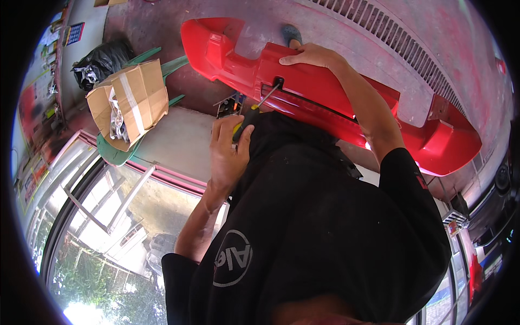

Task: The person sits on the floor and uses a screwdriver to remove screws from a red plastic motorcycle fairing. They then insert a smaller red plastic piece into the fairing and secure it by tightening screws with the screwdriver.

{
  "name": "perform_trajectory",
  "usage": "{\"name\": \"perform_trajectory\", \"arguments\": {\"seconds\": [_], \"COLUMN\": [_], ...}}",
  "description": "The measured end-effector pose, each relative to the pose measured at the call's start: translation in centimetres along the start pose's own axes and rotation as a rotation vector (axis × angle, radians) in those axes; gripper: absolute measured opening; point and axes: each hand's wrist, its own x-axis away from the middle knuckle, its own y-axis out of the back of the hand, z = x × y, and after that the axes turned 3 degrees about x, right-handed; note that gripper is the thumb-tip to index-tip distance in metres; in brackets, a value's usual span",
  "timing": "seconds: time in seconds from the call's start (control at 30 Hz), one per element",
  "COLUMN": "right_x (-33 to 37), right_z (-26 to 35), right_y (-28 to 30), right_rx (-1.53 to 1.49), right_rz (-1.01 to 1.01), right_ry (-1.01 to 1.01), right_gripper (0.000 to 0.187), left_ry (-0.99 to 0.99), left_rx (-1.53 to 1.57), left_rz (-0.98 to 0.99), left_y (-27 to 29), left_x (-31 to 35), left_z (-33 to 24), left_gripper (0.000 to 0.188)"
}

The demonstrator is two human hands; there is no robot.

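Note:
A long, glossy red car bumper point(319, 86) lies across in front of my body, its ends curving away to left and right. My left hand point(226, 151) is closed round the yellow and black handle of a screwdriver point(250, 118). The screwdriver's metal shaft slants up and right to a small dark opening in the bumper's middle section; its very tip is hidden there. Reaching over the bumper, my right hand point(314, 56) grips its far edge, with part of the fingers out of sight behind it.
An open cardboard box point(135, 97) rests on a green plastic chair point(115, 151) at the left, beside a black plastic bag point(105, 62). A foot in a clog point(291, 33) shows past the bumper. A floor grating point(387, 32) runs along the far right. Framed glass point(108, 216) stands lower left.

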Motion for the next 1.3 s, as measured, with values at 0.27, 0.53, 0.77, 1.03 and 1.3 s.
{"name": "perform_trajectory", "arguments": {"seconds": [0.27, 0.53, 0.77, 1.03, 1.3], "right_x": [-0.5, -1.6, -1.3, -3.4, -4.6], "right_z": [-0.1, 0.6, 2.0, 1.8, -0.9], "right_y": [0.0, 0.5, 0.3, 0.6, -0.7], "right_rx": [-0.026, -0.024, -0.082, -0.111, -0.307], "right_rz": [0.018, -0.042, -0.045, -0.009, 0.051], "right_ry": [0.022, 0.022, 0.028, 0.049, 0.007], "right_gripper": [0.113, 0.108, 0.110, 0.104, 0.095], "left_ry": [0.133, 0.117, 0.138, 0.150, 0.162], "left_rx": [0.137, -0.016, -0.096, 0.028, -0.103], "left_rz": [-0.144, -0.116, -0.009, -0.189, -0.292], "left_y": [0.4, -0.4, -1.4, -2.2, -1.6], "left_x": [-1.8, -5.5, -5.0, -4.4, -5.1], "left_z": [-2.2, 0.3, 0.7, 0.2, 1.8], "left_gripper": [0.044, 0.050, 0.051, 0.044, 0.035]}}
